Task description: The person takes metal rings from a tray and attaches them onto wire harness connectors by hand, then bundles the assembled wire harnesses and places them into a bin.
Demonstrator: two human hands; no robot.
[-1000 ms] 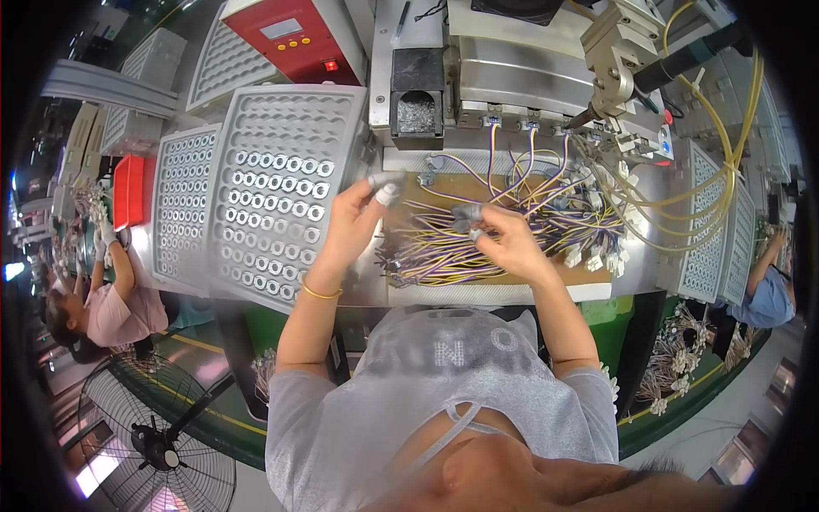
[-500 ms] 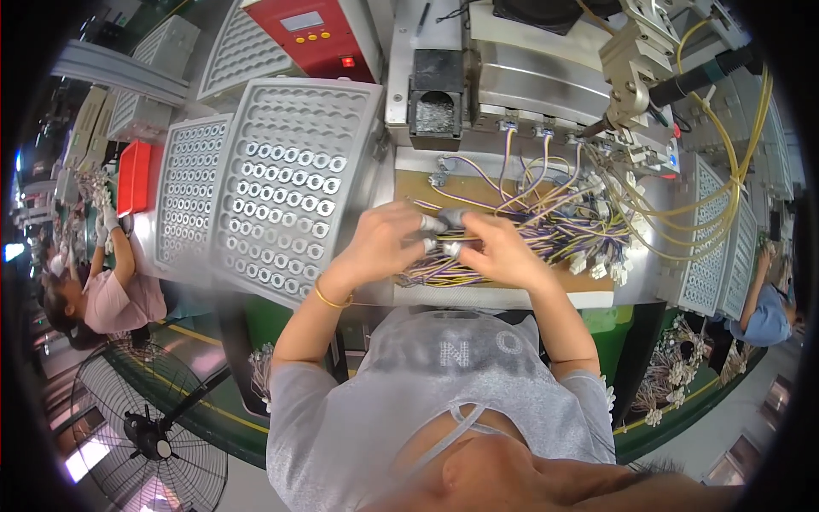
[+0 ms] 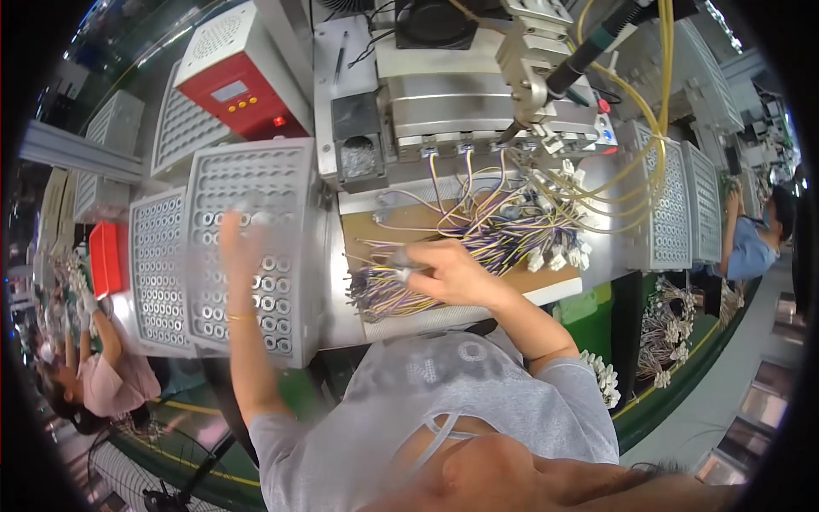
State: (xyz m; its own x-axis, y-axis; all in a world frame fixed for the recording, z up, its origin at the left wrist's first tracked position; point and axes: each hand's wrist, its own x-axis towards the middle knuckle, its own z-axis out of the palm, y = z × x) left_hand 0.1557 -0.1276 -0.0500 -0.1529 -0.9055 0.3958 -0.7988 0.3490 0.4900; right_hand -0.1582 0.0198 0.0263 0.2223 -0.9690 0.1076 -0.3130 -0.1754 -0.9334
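Note:
My left hand (image 3: 243, 243) is over the grey tray (image 3: 198, 294), above its rows of small round metal rings (image 3: 275, 303). Motion smears its fingers, so their grip cannot be made out. Over the bundle of purple, yellow and white wires (image 3: 401, 290), my right hand (image 3: 444, 269) is closed, covered fingertips pinched together. Something greyish shows at those fingertips, too small to name. White connectors (image 3: 546, 256) cluster at the right end of the bundle, which lies on a brown board (image 3: 363, 229).
Behind the wires stands a metal fixture (image 3: 452, 107) with several wires plugged into its front. A soldering-iron-like tool (image 3: 589, 60) hangs above its right side. A red control box (image 3: 239, 98) is at the back left. Co-workers (image 3: 111, 375) sit on both sides.
My left hand has left the wires and moved left over the ring tray. My right hand stays above the bundle. The whole view has shifted.

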